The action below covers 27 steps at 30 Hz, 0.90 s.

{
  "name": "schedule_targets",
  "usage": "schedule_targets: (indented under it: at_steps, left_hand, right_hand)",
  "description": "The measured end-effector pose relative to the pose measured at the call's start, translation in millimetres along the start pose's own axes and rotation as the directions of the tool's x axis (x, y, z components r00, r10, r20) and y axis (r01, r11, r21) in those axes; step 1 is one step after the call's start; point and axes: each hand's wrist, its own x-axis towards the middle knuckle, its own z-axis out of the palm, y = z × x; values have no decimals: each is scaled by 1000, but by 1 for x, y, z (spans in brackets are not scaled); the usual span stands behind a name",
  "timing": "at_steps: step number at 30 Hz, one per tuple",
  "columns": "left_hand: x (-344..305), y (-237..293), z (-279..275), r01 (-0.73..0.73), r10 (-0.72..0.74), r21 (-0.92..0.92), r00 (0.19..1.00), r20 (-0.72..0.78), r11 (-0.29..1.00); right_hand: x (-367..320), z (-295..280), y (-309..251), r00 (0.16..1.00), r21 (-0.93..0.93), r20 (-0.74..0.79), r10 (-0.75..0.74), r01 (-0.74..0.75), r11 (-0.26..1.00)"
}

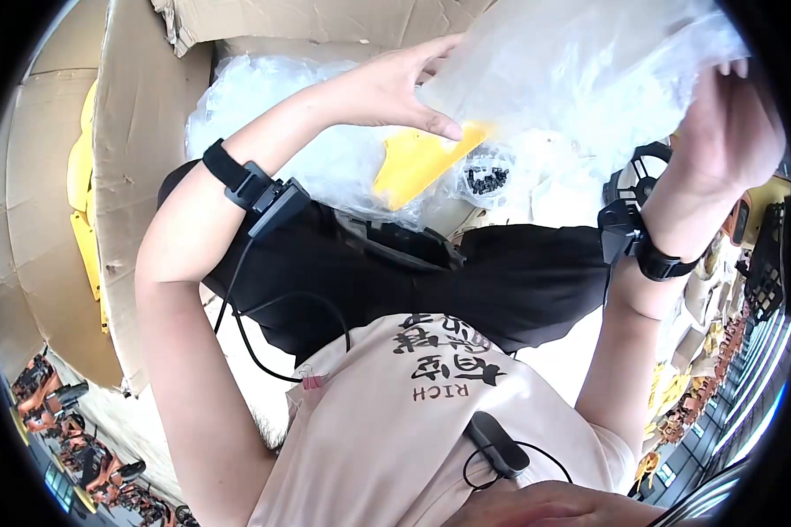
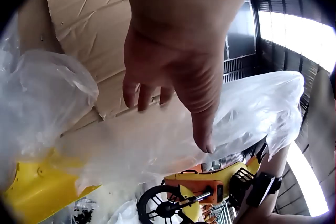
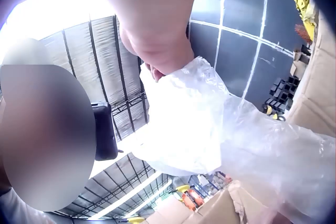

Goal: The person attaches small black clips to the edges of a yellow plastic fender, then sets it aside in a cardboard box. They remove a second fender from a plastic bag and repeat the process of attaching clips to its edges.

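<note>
A clear plastic bag [image 1: 580, 79] stretches across the top of the head view. My right hand [image 1: 731, 132] grips one end, raised at the right; in the right wrist view its fingers curl into the bunched plastic [image 3: 178, 113]. My left hand [image 1: 395, 92] is beside the bag's other side, fingers spread and thumb extended. The left wrist view shows this hand [image 2: 173, 71] in front of the film, fingers partly hidden by it. A yellow part [image 1: 426, 165] lies below the left thumb, its upper end behind the plastic.
Cardboard [image 1: 149, 176] stands at the left, with more yellow parts [image 1: 82, 202] beyond it. Crumpled plastic [image 1: 272, 114] lies behind the left forearm. A small bag of black pieces [image 1: 486, 178] is near the knees. An orange and yellow wheeled machine [image 2: 197, 195] stands beyond.
</note>
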Motion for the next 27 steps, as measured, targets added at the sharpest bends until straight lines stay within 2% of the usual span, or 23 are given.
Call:
schedule_targets:
  at_steps: [2, 4, 5, 7, 8, 9, 10, 11, 12, 14, 15, 16, 17, 18, 19, 20, 22, 23, 24, 25, 26, 27]
  left_hand:
    - [-2, 16, 7, 34, -35, -55, 999, -17, 998]
    - [0, 25, 8, 183, -186, 72, 981, 50, 981]
    - [1, 15, 8, 184, -187, 66, 981, 48, 981]
    - [8, -20, 1, 97, -107, -152, 992, -63, 984]
    - [0, -29, -19, -103, 98, -97, 994, -55, 990]
    - [-4, -29, -39, -33, 32, -4, 995, -90, 999]
    - [-11, -31, -67, 122, -103, 148, 986, -134, 981]
    - [-19, -36, -94, 279, -232, 298, 955, -185, 913]
    - [-29, -46, -122, 429, -355, 441, 903, -243, 789]
    - [-61, -91, -185, 612, -506, 588, 784, -359, 530]
    - [-77, -121, -213, 656, -534, 594, 744, -402, 466]
    - [-64, 7, -159, 747, -515, 444, 664, -542, 495]
    - [-102, -112, -239, 817, -543, 352, 569, -617, 457]
    - [-108, -94, -240, 857, -598, 249, 497, -629, 451]
    - [-117, -143, -277, 807, -498, 402, 586, -640, 433]
    - [-116, -135, -272, 800, -494, 414, 596, -633, 434]
    - [-116, -107, -258, 847, -370, 326, 488, -791, 419]
    - [-116, -117, -275, 835, -355, 452, 545, -760, 314]
    - [-108, -96, -265, 832, -346, 458, 549, -760, 314]
    - [-98, -56, -240, 865, -369, 421, 499, -784, 273]
    - [-89, -23, -220, 898, -384, 376, 438, -813, 229]
    - [-82, -9, -212, 921, -360, 334, 385, -850, 198]
  right_hand:
    - [17, 11, -1, 991, -20, 114, 63, -62, 998]
    - [28, 17, 8, 966, -77, 220, 137, -123, 989]
    - [30, 17, 14, 939, -125, 288, 190, -160, 979]
    - [30, 7, 30, 851, -280, 425, 308, -199, 939]
    - [15, 18, 42, 990, -192, 56, 130, -117, 974]
    - [12, 3, 41, 981, -247, 5, 196, -189, 951]
    - [10, -13, 36, 965, -295, -53, 258, -262, 919]
    - [3, -19, 31, 935, -409, 21, 353, -314, 857]
    - [-4, -25, 26, 890, -521, 83, 449, -345, 781]
    - [-35, -114, 41, 867, -713, -226, 445, -459, 531]
    - [-48, -108, 50, 824, -802, -261, 504, -475, 362]
    - [-62, -101, 58, 774, -863, -310, 552, -473, 178]
    - [-77, -124, 64, 703, -879, -308, 641, -468, 90]
    - [-90, -157, 76, 623, -894, -307, 719, -448, 7]
    - [-105, -184, 89, 597, -865, -432, 675, -487, -123]
    - [-122, -211, 102, 563, -813, -552, 615, -527, -247]
    - [-155, -266, 132, 490, -667, -745, 453, -528, -526]
    - [-171, -296, 148, 418, -610, -792, 444, -554, -566]
    - [-186, -320, 163, 346, -556, -830, 437, -570, -605]
    - [-200, -329, 177, 316, -469, -883, 346, -613, -636]
    - [-207, -329, 190, 327, -480, -877, 351, -611, -630]
    - [-214, -324, 201, 310, -391, -920, 239, -700, -597]
